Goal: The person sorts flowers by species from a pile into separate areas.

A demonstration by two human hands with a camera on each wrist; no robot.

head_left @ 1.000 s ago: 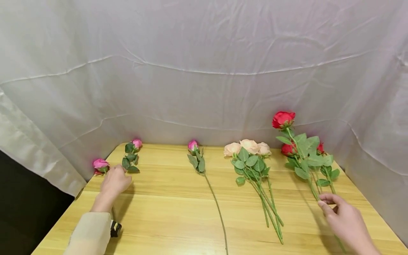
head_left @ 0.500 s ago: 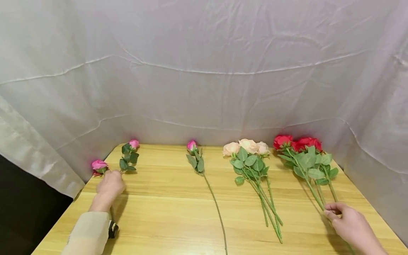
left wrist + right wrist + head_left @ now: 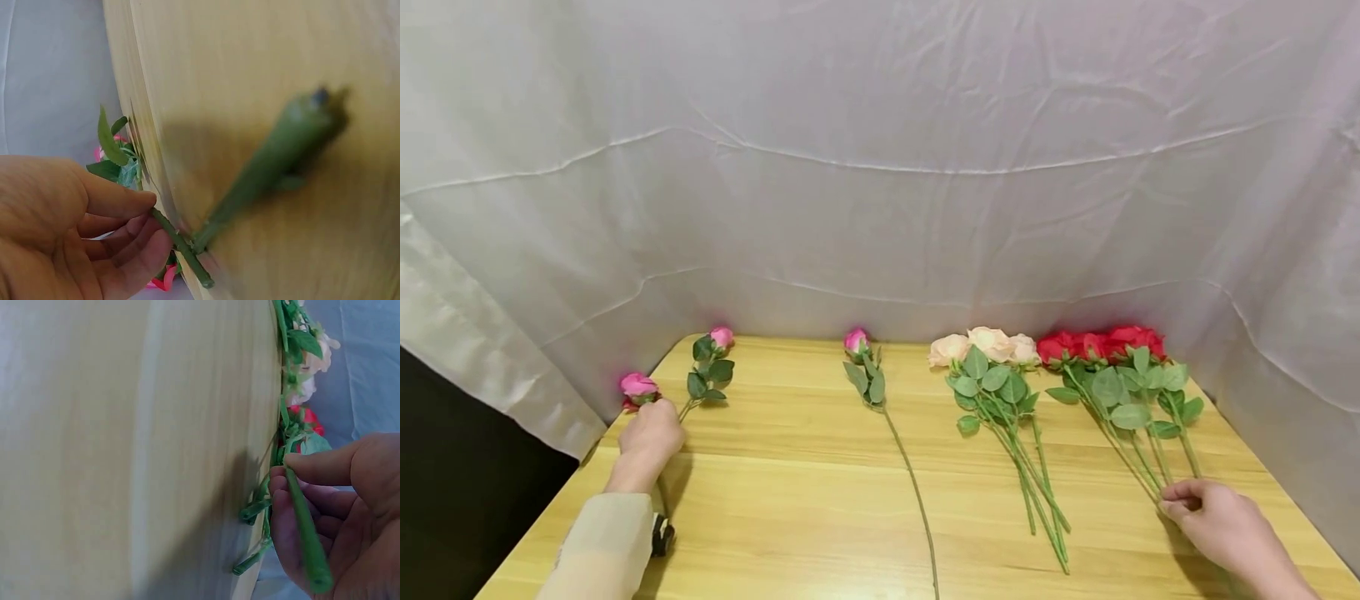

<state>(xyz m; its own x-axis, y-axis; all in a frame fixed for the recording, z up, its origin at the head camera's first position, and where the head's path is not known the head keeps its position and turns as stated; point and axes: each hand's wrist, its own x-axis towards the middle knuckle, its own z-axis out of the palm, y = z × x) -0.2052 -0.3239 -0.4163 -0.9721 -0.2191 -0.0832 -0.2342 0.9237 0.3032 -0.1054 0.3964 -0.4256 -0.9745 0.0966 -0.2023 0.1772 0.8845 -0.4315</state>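
Observation:
At the table's left side, my left hand pinches the stem of a pink rose with dark green leaves. The left wrist view shows that stem between thumb and fingers, its cut end free. Just beyond the hand lies another pink rose, with a bit of red under it; a blurred thick stem looms close to the camera. My right hand pinches the green stem of a red rose. Its bloom lies in a row with other red roses at the back right.
Several peach roses lie left of the red ones, their stems crossing toward the front. A single pink rose with a long thin stem lies mid-table. Grey cloth hangs behind the wooden table.
The raised red rose has come down beside the other red blooms. My right hand has shifted slightly toward the front right; my left hand has drawn a little left and nearer.

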